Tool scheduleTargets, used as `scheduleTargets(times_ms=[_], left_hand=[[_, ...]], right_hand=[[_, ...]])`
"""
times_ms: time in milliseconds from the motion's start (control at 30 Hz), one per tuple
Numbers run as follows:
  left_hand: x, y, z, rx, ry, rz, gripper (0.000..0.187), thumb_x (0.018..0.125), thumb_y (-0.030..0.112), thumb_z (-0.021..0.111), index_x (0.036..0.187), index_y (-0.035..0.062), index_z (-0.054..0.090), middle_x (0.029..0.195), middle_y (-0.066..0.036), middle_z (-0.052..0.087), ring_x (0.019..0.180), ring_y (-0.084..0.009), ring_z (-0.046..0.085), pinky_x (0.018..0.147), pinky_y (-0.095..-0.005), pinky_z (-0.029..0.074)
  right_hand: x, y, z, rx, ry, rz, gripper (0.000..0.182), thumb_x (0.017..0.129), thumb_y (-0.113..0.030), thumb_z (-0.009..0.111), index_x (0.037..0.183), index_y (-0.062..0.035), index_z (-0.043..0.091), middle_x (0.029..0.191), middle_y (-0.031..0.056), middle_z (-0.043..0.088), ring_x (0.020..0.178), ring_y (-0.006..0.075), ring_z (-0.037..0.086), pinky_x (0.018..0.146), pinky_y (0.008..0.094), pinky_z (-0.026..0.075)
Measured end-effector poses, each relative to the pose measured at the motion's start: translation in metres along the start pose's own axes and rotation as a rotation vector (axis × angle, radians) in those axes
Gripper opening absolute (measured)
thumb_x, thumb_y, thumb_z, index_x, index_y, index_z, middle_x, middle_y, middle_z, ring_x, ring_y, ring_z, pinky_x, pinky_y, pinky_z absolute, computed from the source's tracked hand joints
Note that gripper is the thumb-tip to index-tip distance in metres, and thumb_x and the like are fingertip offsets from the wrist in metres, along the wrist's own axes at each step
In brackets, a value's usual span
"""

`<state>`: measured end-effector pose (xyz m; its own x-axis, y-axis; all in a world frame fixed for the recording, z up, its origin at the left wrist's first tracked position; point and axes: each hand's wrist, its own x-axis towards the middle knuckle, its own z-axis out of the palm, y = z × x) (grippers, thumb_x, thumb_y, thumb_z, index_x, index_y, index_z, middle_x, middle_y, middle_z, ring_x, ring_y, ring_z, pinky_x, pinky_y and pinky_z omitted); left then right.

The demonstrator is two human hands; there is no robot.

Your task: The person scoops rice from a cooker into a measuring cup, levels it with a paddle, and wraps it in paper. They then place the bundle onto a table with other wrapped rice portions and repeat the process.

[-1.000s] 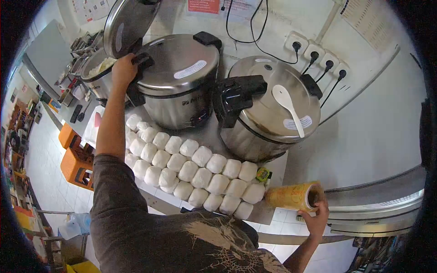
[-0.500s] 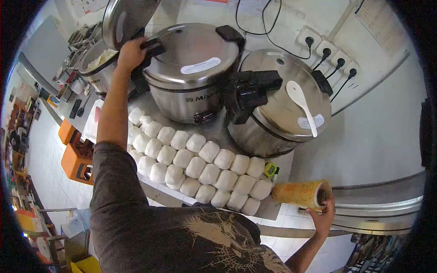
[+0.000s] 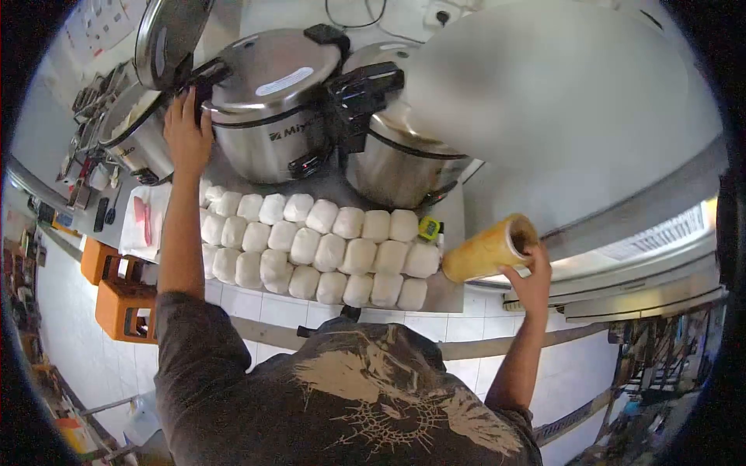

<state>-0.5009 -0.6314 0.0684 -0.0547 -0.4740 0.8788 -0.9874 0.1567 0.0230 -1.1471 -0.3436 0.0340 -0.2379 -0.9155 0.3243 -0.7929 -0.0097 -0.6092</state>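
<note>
The right hand (image 3: 531,272) gripped a smooth yellow roll (image 3: 483,252), its thumb and fingers closed at the round rim of the hollow end; the tilted cylinder reached past the counter's (image 3: 446,300) right edge, just beside the rounded, soft-looking white bundles (image 3: 330,250). The left hand (image 3: 188,133) had its fingers stretched out and slightly apart near the black plastic handle (image 3: 208,75) of the shiny steel middle cooker (image 3: 260,144); whether the tips touched it could not be told. The left forearm hid some of the leftmost bundles, the raised metal lid (image 3: 159,46) was cut off above, a pale blur covered much of the right cooker (image 3: 400,171), and the roll's core was too dark to read.
</note>
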Motion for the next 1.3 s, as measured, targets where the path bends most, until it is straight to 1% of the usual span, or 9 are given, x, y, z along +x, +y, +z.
scheduleTargets(times_ms=[300,500,600,667,767,1067,1133,1200,1300], left_hand=[[-0.231,0.046,-0.115,-0.311,-0.345,-0.516,0.043,0.091,0.015,0.065,0.129,-0.0027,0.055,0.120,-0.022,0.058,0.110,-0.0368,0.057,0.096,-0.0442,0.046],[-0.299,-0.034,-0.200,-0.366,-0.474,-0.406,0.040,0.089,0.010,0.068,0.126,-0.0011,0.058,0.110,-0.015,0.064,0.091,-0.0243,0.064,0.078,-0.0352,0.053],[-0.276,-0.069,-0.223,-0.499,-0.391,-0.795,0.035,0.095,0.015,0.064,0.126,0.0007,0.059,0.112,-0.010,0.067,0.094,-0.0189,0.065,0.080,-0.0327,0.053],[-0.221,-0.059,-0.240,-0.777,-0.264,-1.286,0.035,0.097,0.020,0.061,0.128,0.0023,0.059,0.114,-0.007,0.067,0.096,-0.0177,0.065,0.080,-0.0303,0.051],[-0.191,-0.112,-0.210,-0.872,-0.203,-1.235,0.038,0.098,0.026,0.061,0.130,0.0062,0.057,0.113,-0.003,0.066,0.095,-0.0152,0.064,0.080,-0.0311,0.049],[-0.098,-0.368,-0.026,-0.923,0.009,-1.401,0.052,0.094,0.048,0.063,0.128,0.0103,0.054,0.114,-0.005,0.059,0.098,-0.0184,0.057,0.086,-0.0370,0.047],[-0.070,-0.414,0.008,-0.925,0.057,-1.399,0.052,0.094,0.052,0.060,0.127,0.0112,0.056,0.112,-0.004,0.059,0.097,-0.0178,0.055,0.086,-0.0360,0.046],[-0.065,-0.488,0.068,-0.997,0.199,-1.225,0.056,0.099,0.049,0.052,0.124,-0.0002,0.060,0.109,-0.007,0.062,0.094,-0.0186,0.052,0.084,-0.0364,0.043],[-0.033,-0.489,0.085,-1.253,0.299,-1.198,0.055,0.106,0.043,0.037,0.129,-0.0032,0.057,0.136,-0.013,0.058,0.123,-0.0263,0.052,0.102,-0.0410,0.039]], right_hand=[[-0.008,0.013,0.003,0.016,0.126,-0.130,0.059,0.066,-0.024,0.090,0.110,-0.0054,0.057,0.109,0.0130,0.060,0.100,0.0314,0.060,0.081,0.0400,0.050],[-0.009,0.017,0.012,0.120,0.077,-0.053,0.076,0.071,-0.023,0.088,0.135,-0.0086,0.050,0.134,0.0167,0.054,0.122,0.0343,0.054,0.100,0.0444,0.046],[-0.012,0.014,0.023,0.213,0.131,-0.096,0.088,0.073,-0.022,0.086,0.148,-0.0114,0.040,0.144,0.0180,0.047,0.131,0.0340,0.047,0.108,0.0454,0.041],[-0.013,0.017,0.041,0.235,0.216,-0.052,0.085,0.077,-0.027,0.084,0.146,-0.0080,0.039,0.143,0.0204,0.048,0.133,0.0352,0.046,0.112,0.0452,0.037],[-0.012,-0.007,0.042,-0.007,0.214,0.083,0.080,0.081,-0.031,0.081,0.145,-0.0055,0.039,0.142,0.0225,0.048,0.131,0.0354,0.048,0.112,0.0445,0.036],[-0.027,-0.026,0.065,0.216,0.365,0.076,0.086,0.089,-0.026,0.075,0.156,-0.0111,0.023,0.153,0.0198,0.035,0.134,0.0342,0.043,0.114,0.0450,0.034],[-0.017,0.037,0.059,0.244,0.364,0.123,0.087,0.089,-0.025,0.074,0.157,-0.0116,0.021,0.153,0.0203,0.034,0.133,0.0349,0.043,0.108,0.0445,0.039],[-0.016,0.034,0.055,0.193,0.361,0.197,0.087,0.090,-0.027,0.074,0.157,-0.0120,0.020,0.153,0.0207,0.034,0.132,0.0352,0.043,0.102,0.0427,0.045],[-0.020,-0.001,0.058,0.020,0.396,0.241,0.088,0.090,-0.034,0.073,0.157,-0.0123,0.020,0.153,0.0213,0.034,0.130,0.0352,0.045,0.093,0.0395,0.051]])
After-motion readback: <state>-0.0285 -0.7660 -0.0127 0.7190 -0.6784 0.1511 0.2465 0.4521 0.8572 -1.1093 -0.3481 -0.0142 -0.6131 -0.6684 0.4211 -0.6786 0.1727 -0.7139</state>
